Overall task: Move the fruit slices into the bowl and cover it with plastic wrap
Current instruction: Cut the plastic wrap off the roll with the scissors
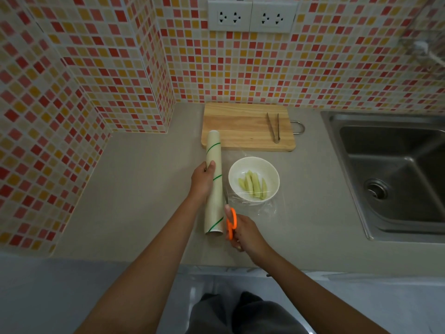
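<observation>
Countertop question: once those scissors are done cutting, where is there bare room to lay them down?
Bare counter lies left of the roll, out to the tiled wall. Another strip runs between the bowl and the sink. The cutting board is bare apart from the tongs. It is crowded between roll and bowl.

Dim, even indoor light, soft shadows, wide-angle bending at blurry edges.

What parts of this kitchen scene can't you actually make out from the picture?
- Scissors blades: head view, mostly hidden behind the plastic wrap roll held by the left hand.
- Right hand fingers: tucked under the orange handles.
- Plastic wrap over the bowl: too clear to trace its edges.
- Sink: cut off by the right edge.
</observation>
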{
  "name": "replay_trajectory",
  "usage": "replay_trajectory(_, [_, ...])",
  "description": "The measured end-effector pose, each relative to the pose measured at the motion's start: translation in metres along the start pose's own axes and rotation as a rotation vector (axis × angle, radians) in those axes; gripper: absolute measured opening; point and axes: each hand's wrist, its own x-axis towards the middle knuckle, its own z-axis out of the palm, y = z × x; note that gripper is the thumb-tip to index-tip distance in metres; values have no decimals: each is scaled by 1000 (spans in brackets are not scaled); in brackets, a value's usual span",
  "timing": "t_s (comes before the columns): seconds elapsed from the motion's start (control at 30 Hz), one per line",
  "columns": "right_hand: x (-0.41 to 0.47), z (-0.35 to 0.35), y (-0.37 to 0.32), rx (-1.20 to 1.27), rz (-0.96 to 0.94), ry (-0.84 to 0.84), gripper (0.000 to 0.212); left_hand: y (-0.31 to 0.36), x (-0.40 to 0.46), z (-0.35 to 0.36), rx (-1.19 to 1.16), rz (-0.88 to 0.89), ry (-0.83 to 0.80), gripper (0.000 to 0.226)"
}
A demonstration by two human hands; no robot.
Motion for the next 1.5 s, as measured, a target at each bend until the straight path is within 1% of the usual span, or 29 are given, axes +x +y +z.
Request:
replay_trajectory(0.07, [4,0,-2,-7,6,-2,60,1,-1,0,0,-2,-3,38])
replay_trajectory(0.2, [11,0,-3,29,-16,-20,57,3,-1,-1,3,1,0,41])
replay_trajectory(0.37, [22,1,-10,9,-4,-37,57,4,-2,-2,22,21,1,43])
replay_trajectory(0.67, [31,2,-19,34,-73,-11,48,5,-4,-4,2,26,2,41])
replay_trajectory(1.07, [46,1,-33,28,-22,37,56,7,-5,-4,-20,33,-14,41])
replay_trajectory(1.13, [49,0,-36,-1,-39,46,56,8,-6,-4,-22,33,-20,42])
replay_trajectory(1.23, [55,-1,-40,-108,-60,61,54,8,-6,-3,-22,34,-16,42])
replay_trajectory(1.37, [61,-1,-47,-29,-17,76,57,9,-6,-5,-40,34,-23,41])
replay_trajectory(1.5, [67,-2,-49,-54,-65,87,53,10,-6,-4,-43,39,-27,40])
